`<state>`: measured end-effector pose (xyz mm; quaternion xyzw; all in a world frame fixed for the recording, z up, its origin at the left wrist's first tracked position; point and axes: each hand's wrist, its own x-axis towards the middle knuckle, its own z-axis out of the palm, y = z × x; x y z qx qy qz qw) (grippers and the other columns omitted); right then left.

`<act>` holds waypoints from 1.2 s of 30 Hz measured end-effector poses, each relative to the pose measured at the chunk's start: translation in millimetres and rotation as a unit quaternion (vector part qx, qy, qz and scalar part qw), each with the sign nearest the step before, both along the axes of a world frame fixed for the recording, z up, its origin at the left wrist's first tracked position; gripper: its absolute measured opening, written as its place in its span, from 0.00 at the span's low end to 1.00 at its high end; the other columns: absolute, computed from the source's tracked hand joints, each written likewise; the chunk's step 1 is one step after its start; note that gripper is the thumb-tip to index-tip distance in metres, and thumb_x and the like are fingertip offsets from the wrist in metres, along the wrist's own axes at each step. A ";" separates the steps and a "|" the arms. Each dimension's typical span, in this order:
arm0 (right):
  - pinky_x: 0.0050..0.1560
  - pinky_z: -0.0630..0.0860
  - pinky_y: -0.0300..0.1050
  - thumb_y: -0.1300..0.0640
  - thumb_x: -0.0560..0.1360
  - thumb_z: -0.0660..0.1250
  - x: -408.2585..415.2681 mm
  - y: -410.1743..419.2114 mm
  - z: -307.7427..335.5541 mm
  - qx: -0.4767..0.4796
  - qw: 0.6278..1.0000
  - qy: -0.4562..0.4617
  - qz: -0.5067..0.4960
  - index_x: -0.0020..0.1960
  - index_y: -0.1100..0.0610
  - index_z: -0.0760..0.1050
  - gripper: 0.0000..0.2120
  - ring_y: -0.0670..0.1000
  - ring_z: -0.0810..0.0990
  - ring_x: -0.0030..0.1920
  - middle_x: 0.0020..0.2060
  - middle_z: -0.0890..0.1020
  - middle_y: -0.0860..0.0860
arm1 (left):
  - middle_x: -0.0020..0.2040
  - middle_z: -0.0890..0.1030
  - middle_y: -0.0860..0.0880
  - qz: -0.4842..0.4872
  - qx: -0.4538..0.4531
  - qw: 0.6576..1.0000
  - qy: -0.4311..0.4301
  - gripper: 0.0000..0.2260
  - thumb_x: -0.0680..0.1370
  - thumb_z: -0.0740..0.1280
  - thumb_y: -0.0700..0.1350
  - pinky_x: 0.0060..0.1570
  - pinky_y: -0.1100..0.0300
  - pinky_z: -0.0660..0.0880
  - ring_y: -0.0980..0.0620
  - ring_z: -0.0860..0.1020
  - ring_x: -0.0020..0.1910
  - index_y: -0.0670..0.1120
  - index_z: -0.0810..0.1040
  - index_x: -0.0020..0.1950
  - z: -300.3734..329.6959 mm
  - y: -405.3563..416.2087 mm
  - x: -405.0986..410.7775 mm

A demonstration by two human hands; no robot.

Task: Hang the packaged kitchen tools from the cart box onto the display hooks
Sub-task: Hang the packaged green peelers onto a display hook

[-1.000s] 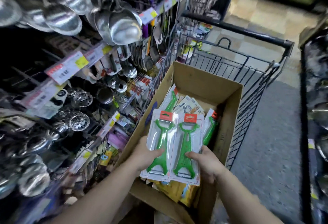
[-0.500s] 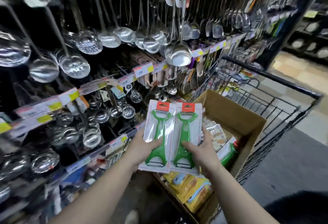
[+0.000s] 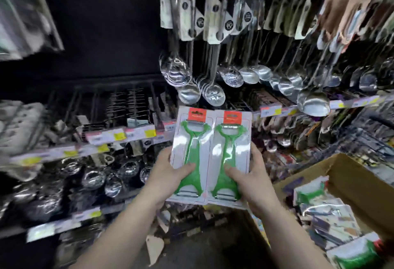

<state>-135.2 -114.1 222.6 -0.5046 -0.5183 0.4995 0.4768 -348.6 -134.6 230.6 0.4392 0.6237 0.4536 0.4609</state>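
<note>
2 green peelers in glossy white blister packs (image 3: 210, 157), side by side, upright, red header labels on top; print too blurred to read. Left hand (image 3: 169, 176) gripping left pack's lower edge, thumb on front; right hand (image 3: 248, 180) clamped likewise on right pack. Held in front of shelf rails with price tags (image 3: 119, 136), below hanging steel ladles (image 3: 249, 74). Cardboard box (image 3: 351, 181) lower right, cut off by frame, more packs inside. Left shelves smeared, indistinct.

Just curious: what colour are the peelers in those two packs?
Bright green peelers, under red-orange card labels; seen in the head view.
</note>
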 end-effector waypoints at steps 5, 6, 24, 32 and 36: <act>0.45 0.82 0.39 0.65 0.72 0.74 -108.8 -11.7 26.1 0.034 0.997 0.019 0.065 0.71 0.42 0.63 0.36 0.44 0.85 0.49 0.55 0.83 0.45 | 0.56 0.85 0.51 0.050 0.037 0.998 0.017 0.24 0.74 0.77 0.44 0.62 0.46 0.78 0.50 0.84 0.54 0.51 0.74 0.67 26.4 -35.3 -107.8; 0.47 0.83 0.43 0.65 0.72 0.74 -130.5 -14.3 29.9 0.036 0.996 0.023 0.082 0.72 0.42 0.62 0.36 0.47 0.86 0.50 0.56 0.84 0.46 | 0.56 0.85 0.51 0.059 0.041 0.997 0.015 0.24 0.74 0.77 0.43 0.62 0.46 0.78 0.49 0.84 0.55 0.52 0.74 0.67 30.0 -43.6 -129.3; 0.59 0.80 0.60 0.66 0.72 0.75 -376.7 -53.9 73.8 0.074 0.968 0.059 0.232 0.73 0.35 0.60 0.42 0.54 0.84 0.56 0.58 0.84 0.49 | 0.57 0.85 0.54 0.198 0.119 0.973 -0.027 0.22 0.77 0.72 0.41 0.63 0.47 0.77 0.52 0.84 0.57 0.59 0.74 0.66 72.4 -148.6 -346.9; 0.62 0.78 0.52 0.64 0.73 0.74 -413.6 -43.7 126.1 0.166 0.957 0.024 0.236 0.74 0.34 0.54 0.44 0.44 0.82 0.58 0.60 0.82 0.42 | 0.59 0.85 0.50 0.223 0.174 0.958 -0.045 0.22 0.75 0.75 0.42 0.64 0.42 0.75 0.47 0.83 0.59 0.58 0.74 0.66 100.6 -134.2 -381.5; 0.63 0.78 0.51 0.59 0.71 0.76 -429.3 -28.9 146.7 0.210 0.949 -0.001 0.236 0.77 0.36 0.52 0.46 0.42 0.82 0.57 0.59 0.82 0.42 | 0.58 0.85 0.49 0.249 0.199 0.947 -0.044 0.23 0.77 0.73 0.41 0.63 0.41 0.76 0.46 0.84 0.58 0.58 0.73 0.68 115.7 -125.7 -392.8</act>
